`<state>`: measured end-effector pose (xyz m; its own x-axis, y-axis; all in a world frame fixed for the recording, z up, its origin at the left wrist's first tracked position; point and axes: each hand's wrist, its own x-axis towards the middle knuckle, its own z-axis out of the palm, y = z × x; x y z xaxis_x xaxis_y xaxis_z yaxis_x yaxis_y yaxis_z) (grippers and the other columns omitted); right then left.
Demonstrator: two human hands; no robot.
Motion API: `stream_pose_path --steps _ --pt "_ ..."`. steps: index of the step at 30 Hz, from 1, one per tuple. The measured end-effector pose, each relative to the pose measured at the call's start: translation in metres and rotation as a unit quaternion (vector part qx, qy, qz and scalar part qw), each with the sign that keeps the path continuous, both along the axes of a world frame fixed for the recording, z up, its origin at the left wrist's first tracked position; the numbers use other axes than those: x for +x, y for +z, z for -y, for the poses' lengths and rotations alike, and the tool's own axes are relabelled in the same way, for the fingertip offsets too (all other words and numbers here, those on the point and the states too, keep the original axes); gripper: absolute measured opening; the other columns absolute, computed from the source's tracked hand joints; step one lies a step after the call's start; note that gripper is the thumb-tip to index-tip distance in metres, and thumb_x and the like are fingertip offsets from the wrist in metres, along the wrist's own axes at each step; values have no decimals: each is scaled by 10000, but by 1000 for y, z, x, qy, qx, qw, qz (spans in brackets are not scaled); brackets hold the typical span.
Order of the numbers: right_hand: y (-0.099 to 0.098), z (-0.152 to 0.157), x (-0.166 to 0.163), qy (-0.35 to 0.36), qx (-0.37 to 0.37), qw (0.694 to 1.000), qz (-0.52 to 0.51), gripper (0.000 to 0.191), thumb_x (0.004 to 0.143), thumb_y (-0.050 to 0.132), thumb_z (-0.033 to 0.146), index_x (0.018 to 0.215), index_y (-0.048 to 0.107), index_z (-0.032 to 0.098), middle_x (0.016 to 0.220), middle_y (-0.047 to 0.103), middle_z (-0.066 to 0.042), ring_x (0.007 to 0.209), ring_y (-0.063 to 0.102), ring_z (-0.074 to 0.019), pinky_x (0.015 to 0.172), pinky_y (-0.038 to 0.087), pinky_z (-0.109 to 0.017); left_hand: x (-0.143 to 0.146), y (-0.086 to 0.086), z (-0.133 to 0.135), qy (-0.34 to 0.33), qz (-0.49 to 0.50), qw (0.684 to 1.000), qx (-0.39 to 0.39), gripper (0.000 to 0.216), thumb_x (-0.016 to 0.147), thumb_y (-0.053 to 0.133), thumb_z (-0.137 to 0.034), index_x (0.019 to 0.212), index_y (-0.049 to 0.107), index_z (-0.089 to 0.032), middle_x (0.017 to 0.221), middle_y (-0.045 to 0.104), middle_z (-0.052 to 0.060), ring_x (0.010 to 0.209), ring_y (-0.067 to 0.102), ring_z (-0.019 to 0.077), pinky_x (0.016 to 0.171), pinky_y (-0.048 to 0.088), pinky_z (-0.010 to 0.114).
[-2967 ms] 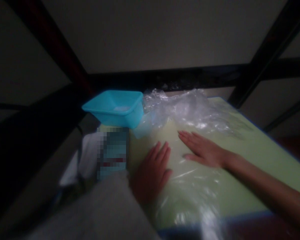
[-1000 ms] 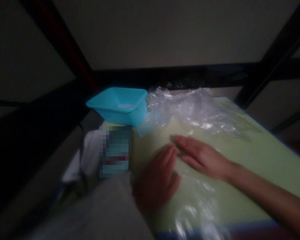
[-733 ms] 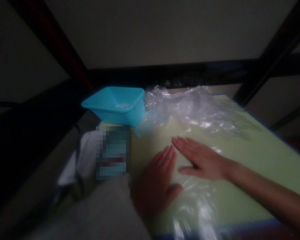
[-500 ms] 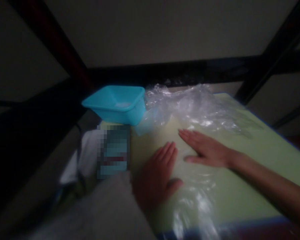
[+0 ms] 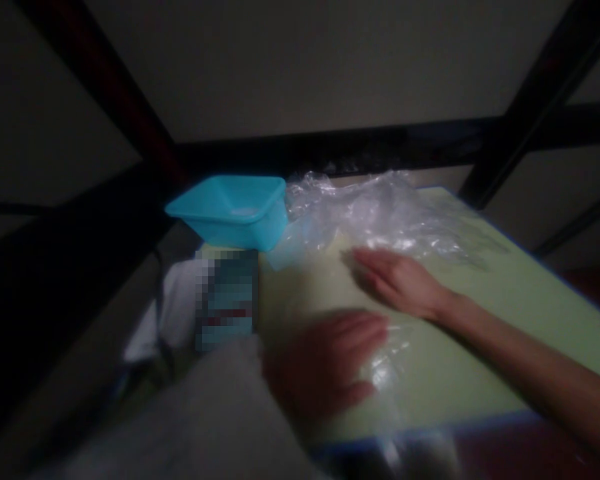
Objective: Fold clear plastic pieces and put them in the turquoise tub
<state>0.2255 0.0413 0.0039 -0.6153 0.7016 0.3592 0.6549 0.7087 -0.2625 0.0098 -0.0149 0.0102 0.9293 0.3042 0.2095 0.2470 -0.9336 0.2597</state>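
Note:
A sheet of clear plastic film [image 5: 380, 220] lies crumpled over a pale green board [image 5: 520, 300] with a blue edge. My right hand [image 5: 403, 283] rests flat on the film with fingers stretched out, pointing left. My left hand [image 5: 330, 363], in a grey sleeve, lies flat on the film nearer to me; it is smeared by motion, fingers extended to the right. Neither hand grips anything.
A turquoise plastic tub [image 5: 235, 210] stands at the board's far left corner, touching the film. A white cloth [image 5: 177, 310] and a blurred-out object lie left of the board. Dark frame bars [image 5: 525, 100] cross behind and at both sides. The scene is dim.
My left hand has swept rightward across the film, its fingers now pointing right. My right hand has slid slightly away from me. The film near the board's front edge looks flatter.

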Motion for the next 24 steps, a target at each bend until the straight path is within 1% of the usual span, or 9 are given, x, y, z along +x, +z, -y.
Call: stream_pose_path --steps 2,4,6,9,13,15,18,21,24 --pt "3 9 -8 34 -14 999 -23 441 942 333 209 1346 466 91 1370 507 -130 1269 470 -213 1044 413 -420 5 -1 9 -85 -9 996 -16 646 983 167 -485 1290 441 14 1404 448 196 1365 332 242 1151 264 362" --pt "3 19 -15 82 -37 996 -16 452 944 338 195 1370 432 77 1395 480 -132 1301 429 -197 1068 390 -392 7 -3 13 -137 -21 990 -28 630 989 186 -470 1296 433 22 1419 425 201 1377 309 246 1158 250 366" --pt "0 25 -20 118 -55 991 9 477 948 357 205 1406 378 74 1435 426 -133 1345 360 -196 1113 323 -394 6 -5 15 -149 -24 988 -41 587 988 238 -447 1303 432 9 1426 416 198 1378 308 248 1155 256 382" --pt "-8 30 -21 134 -70 987 55 555 958 387 293 1458 270 82 1494 314 -133 1395 241 -207 1156 213 -414 3 -2 14 -153 -34 986 -59 559 979 274 -447 1306 457 -32 1431 420 171 1371 325 240 1139 286 385" --pt "-14 29 -16 124 -83 985 91 689 956 373 463 1482 167 69 1529 203 -146 1419 139 -212 1167 147 -398 2 11 12 -187 -83 977 -60 490 976 286 -408 1329 481 -129 1455 405 87 1368 334 237 1113 326 398" --pt "-15 25 -12 113 -84 985 99 715 953 344 509 1483 159 65 1534 179 -148 1422 116 -215 1168 135 -398 3 18 12 -196 -113 973 -56 468 971 301 -392 1342 479 -168 1459 401 51 1364 340 242 1103 341 406" --pt "-16 15 -3 97 -76 986 108 732 953 308 542 1482 160 59 1533 172 -153 1424 112 -216 1167 133 -399 3 25 11 -202 -137 968 -55 462 960 318 -377 1349 477 -185 1464 389 21 1365 334 251 1102 343 411" --pt "-21 4 9 70 -65 990 104 740 946 307 559 1490 147 83 1531 183 -150 1419 143 -234 1162 148 -412 2 26 12 -204 -141 967 -51 465 955 314 -364 1355 467 -183 1472 377 7 1371 323 251 1094 352 420" --pt "-25 -6 21 27 -42 994 92 711 941 335 554 1495 169 141 1525 225 -122 1407 191 -249 1154 183 -430 0 23 13 -201 -137 969 -37 462 959 306 -348 1371 439 -189 1488 354 -3 1381 305 240 1101 339 415"
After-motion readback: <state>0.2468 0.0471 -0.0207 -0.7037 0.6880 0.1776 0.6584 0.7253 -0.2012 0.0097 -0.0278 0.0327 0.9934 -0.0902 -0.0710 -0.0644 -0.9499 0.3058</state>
